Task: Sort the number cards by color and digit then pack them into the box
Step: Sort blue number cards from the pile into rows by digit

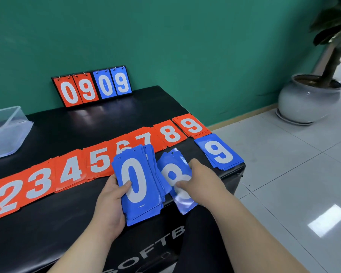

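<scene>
A row of red number cards (71, 172) runs across the black table (53, 239), digits 2 through 9 showing, left to right. A small pile of blue 9 cards (219, 152) lies at the table's right corner, below the red 9 cards (192, 125). My left hand (111, 203) grips a thick stack of blue cards (140, 188) with a 0 on top. My right hand (203, 180) holds a few blue 8 cards (174, 174) just right of the stack, near the table's front edge. The clear plastic box (6, 129) sits at the far left.
A flip scoreboard (93, 85) reading 09 in red and 09 in blue leans against the green wall at the table's back. A potted plant (311, 97) stands on the tiled floor to the right. The table's right edge drops off beside the blue 9 cards.
</scene>
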